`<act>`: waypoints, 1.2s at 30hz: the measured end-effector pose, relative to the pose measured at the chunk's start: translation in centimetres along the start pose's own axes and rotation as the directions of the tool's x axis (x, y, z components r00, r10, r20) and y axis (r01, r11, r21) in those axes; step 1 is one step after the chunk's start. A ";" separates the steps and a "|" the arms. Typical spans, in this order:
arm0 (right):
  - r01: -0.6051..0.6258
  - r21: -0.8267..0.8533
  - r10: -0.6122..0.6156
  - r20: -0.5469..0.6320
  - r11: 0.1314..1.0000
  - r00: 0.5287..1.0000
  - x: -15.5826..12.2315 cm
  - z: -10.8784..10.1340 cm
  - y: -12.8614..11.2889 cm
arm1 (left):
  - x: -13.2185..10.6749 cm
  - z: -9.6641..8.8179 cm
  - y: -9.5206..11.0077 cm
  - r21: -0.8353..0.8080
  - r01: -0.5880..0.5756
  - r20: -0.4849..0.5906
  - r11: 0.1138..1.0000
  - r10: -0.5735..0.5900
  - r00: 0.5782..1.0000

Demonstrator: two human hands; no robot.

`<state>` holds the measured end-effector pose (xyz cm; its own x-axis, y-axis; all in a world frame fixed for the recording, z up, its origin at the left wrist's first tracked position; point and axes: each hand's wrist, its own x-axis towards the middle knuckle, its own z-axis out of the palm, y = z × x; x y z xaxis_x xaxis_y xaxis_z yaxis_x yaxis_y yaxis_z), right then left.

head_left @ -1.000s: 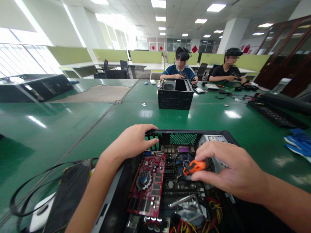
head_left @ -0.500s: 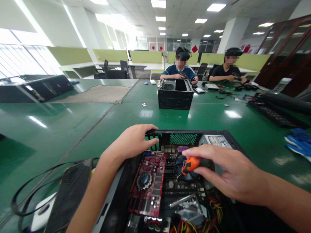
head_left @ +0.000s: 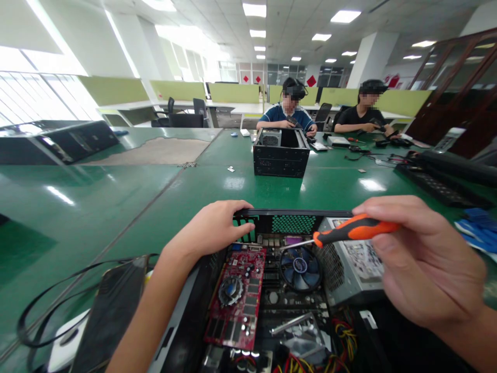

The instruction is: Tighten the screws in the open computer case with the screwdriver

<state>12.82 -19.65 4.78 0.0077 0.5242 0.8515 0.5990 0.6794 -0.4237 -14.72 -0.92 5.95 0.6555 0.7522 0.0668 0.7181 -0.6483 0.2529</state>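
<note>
An opened black computer case (head_left: 298, 212) lies in front of me, its insides facing up. My left hand (head_left: 217, 228) grips its far left rim, fingers over the edge and thumb inside. In my right hand (head_left: 430, 259) is an orange and black screwdriver (head_left: 345, 230), pinched by the handle and held nearly level. Its shaft points left over the far side of the black CPU fan (head_left: 301, 265); I cannot tell whether the tip touches anything. A red graphics card (head_left: 236, 295) sits left of the fan, and a silver power supply (head_left: 355, 280) to its right, partly behind my right hand.
Another black case (head_left: 280, 160) stands farther along the green table (head_left: 186, 191). Two people sit beyond, hands on small items. A dark panel with straps (head_left: 112, 311) lies at left. Blue gloves (head_left: 477, 230) and a black keyboard-like item (head_left: 438, 184) lie at right.
My right hand has swung right and the screwdriver has tipped from end-on to nearly level, uncovering the fan and power supply. The left hand stays on the rim.
</note>
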 end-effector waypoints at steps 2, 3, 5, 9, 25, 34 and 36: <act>-0.019 -0.007 0.018 -0.045 1.000 0.999 -0.2 -0.1 0.0 | 0.0 0.0 0.0 -0.001 -0.002 -0.002 1.000 0.002 1.000; -0.030 -0.010 0.030 -0.042 0.999 0.999 -0.3 -0.1 0.0 | 0.0 0.0 0.0 -0.002 -0.001 -0.002 1.000 0.001 1.000; -0.044 -0.016 0.044 -0.020 0.999 0.999 -0.4 -0.2 0.0 | 0.0 0.1 0.0 -0.002 0.004 0.002 1.000 -0.004 1.000; -0.067 -0.078 0.071 0.049 0.995 0.996 -0.3 -0.3 -0.2 | 0.0 0.2 -0.1 0.003 0.004 0.002 1.000 -0.004 1.000; 0.004 -0.385 0.089 0.223 0.923 0.971 1.4 1.2 -0.4 | -0.1 0.2 -0.3 0.005 -0.006 -0.003 1.000 0.006 1.000; -0.003 -0.380 0.115 0.274 0.925 0.955 1.3 1.1 -0.2 | 0.0 0.1 -0.1 0.012 -0.011 0.002 1.000 0.011 1.000; -0.005 -0.379 0.120 0.282 0.925 0.952 1.3 1.2 -0.2 | -0.1 0.1 -0.1 0.009 -0.008 0.003 1.000 0.008 1.000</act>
<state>11.78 -18.48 5.64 -0.1462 0.7253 0.6727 0.8578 0.4317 -0.2790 -14.82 -0.89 5.80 0.6617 0.7469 0.0658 0.7151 -0.6550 0.2439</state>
